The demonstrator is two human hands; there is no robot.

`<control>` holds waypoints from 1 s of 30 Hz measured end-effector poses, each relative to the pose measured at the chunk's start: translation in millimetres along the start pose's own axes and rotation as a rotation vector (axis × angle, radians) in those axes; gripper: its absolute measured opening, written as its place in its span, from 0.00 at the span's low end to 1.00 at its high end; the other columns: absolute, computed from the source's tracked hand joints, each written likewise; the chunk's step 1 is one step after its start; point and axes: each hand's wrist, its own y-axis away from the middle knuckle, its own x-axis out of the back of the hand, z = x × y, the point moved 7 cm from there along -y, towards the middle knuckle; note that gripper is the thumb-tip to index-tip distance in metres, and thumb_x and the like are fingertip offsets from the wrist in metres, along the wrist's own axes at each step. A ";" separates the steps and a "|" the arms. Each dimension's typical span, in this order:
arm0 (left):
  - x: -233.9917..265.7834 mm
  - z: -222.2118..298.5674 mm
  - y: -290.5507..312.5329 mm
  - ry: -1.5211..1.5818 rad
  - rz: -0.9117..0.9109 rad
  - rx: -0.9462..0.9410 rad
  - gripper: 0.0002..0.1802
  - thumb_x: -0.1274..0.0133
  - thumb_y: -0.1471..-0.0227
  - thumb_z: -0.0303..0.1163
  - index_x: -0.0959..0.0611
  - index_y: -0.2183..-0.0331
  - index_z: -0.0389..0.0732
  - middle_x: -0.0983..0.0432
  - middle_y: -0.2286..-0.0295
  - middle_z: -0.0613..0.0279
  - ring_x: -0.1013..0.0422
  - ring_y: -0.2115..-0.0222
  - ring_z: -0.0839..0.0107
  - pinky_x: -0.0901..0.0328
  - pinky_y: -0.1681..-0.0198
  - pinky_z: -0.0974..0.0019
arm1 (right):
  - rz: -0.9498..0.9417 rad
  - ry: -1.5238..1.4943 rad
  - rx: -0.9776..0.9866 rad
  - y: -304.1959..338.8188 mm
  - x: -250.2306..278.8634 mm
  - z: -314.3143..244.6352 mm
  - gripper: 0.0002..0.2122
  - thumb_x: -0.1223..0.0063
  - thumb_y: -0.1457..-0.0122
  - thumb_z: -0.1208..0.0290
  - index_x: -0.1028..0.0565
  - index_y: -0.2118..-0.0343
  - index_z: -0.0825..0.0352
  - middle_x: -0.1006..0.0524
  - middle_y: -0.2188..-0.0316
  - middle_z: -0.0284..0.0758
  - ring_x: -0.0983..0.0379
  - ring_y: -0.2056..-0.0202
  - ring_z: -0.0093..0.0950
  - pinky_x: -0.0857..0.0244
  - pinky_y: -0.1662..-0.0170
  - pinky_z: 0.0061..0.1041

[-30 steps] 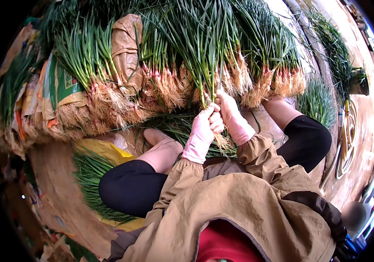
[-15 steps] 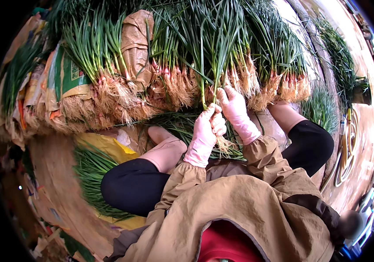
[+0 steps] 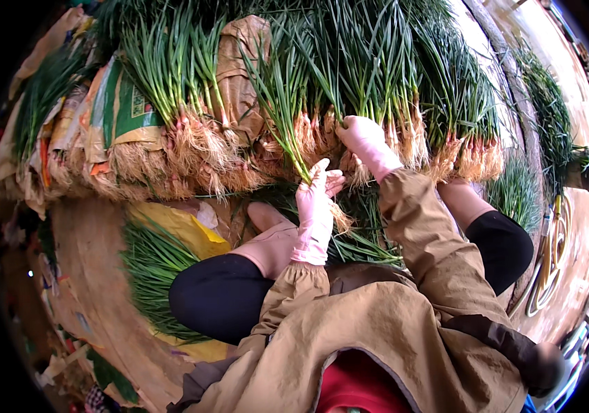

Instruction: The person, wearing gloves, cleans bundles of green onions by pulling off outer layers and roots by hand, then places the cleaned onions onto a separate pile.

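Observation:
Thin pink gloves cover both my hands. My left hand is closed round the lower stems of a few green garlic plants, whose long leaves lean up and to the left. Their pale roots hang out below my fingers. My right hand reaches up to the root ends of the heap, its curled fingers pinching at a green garlic stalk; the fingertips are partly hidden. All along this heap, plants lie side by side with dark green leaves away from me and tan roots towards me.
A brown paper sack stands among the plants. More greens lie on yellow sheeting by my left knee, with others beyond my right knee. A coiled hose rests at far right.
My right hand has left the plants held beside my left hand and moved up to the heap. The plants in my left hand now tilt leftward. The view has shifted slightly.

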 end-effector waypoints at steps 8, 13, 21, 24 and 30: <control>-25.2 5.8 13.8 -0.008 -0.073 0.088 0.17 0.56 0.40 0.37 0.25 0.58 0.33 0.24 0.71 0.58 0.28 0.75 0.71 0.33 0.70 0.72 | -0.504 -1.102 0.024 81.0 0.5 -36.0 0.14 0.49 0.40 0.59 0.24 0.59 0.64 0.22 0.74 0.31 0.25 0.70 0.21 0.30 0.68 0.22; -19.2 -7.0 13.5 0.029 -0.226 0.200 0.10 0.56 0.42 0.30 0.26 0.73 0.38 0.29 0.84 0.64 0.36 0.90 0.73 0.41 0.88 0.72 | -0.480 -0.905 0.167 121.6 -2.1 -32.0 0.18 0.60 0.35 0.54 0.27 0.67 0.66 0.27 0.86 0.31 0.28 0.81 0.24 0.34 0.74 0.25; 0.7 43.3 6.6 0.096 0.032 0.048 0.09 0.48 0.44 0.34 0.20 0.64 0.39 0.44 0.92 0.74 0.47 0.92 0.80 0.49 0.88 0.73 | -0.342 0.329 0.185 138.5 -42.9 114.3 0.14 0.52 0.41 0.59 0.22 0.64 0.66 0.22 0.78 0.38 0.25 0.75 0.31 0.30 0.66 0.30; -9.9 20.1 13.8 0.118 -0.014 0.243 0.10 0.48 0.44 0.33 0.19 0.60 0.42 0.44 0.92 0.75 0.48 0.93 0.79 0.49 0.88 0.72 | -0.843 0.492 0.239 152.9 -84.5 111.5 0.14 0.52 0.42 0.60 0.24 0.66 0.67 0.22 0.75 0.40 0.25 0.72 0.34 0.30 0.65 0.32; -14.0 3.3 3.8 -0.105 -0.096 0.067 0.20 0.52 0.42 0.35 0.26 0.50 0.34 0.21 0.76 0.57 0.25 0.81 0.72 0.34 0.81 0.74 | 0.130 0.084 0.003 27.5 27.0 14.9 0.14 0.50 0.42 0.59 0.25 0.67 0.66 0.23 0.76 0.40 0.25 0.74 0.34 0.31 0.66 0.34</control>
